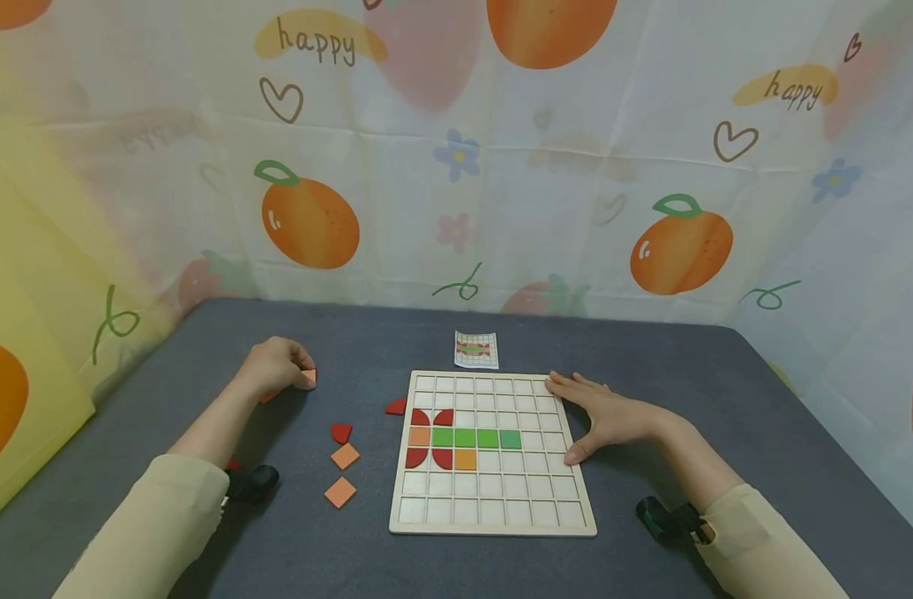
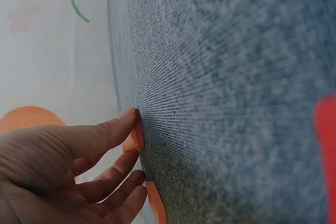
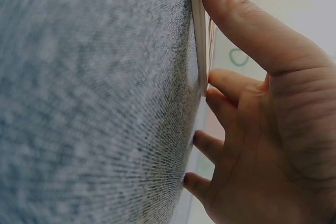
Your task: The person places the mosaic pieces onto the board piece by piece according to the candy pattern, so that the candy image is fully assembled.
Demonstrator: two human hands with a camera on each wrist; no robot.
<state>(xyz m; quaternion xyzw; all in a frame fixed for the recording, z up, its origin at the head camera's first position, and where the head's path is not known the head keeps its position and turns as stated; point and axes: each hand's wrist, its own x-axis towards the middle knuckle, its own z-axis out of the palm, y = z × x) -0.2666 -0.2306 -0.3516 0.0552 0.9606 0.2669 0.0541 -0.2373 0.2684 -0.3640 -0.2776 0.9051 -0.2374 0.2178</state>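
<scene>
My left hand (image 1: 275,366) pinches an orange square tile (image 2: 135,136) between thumb and fingers, close over the table at the left. Partly hidden under that hand lies another orange tile (image 2: 156,203). On the right, my right hand (image 1: 609,413) rests with spread fingers on the right edge of a wooden grid board (image 1: 493,529). Left of centre, the board bears a row of green square tiles (image 1: 464,438) with an orange tile (image 1: 419,436) at its left end. Red quarter-circle tiles (image 1: 443,458) sit above and below that end, beside a yellow-orange tile (image 1: 466,459).
Between the left hand and the board lie loose orange tiles (image 1: 340,492) and a red tile (image 1: 341,433). Another red tile (image 1: 396,406) lies by the board's left edge. Behind the board is a small printed pattern card (image 1: 476,350). A patterned curtain (image 1: 516,233) hangs behind the table.
</scene>
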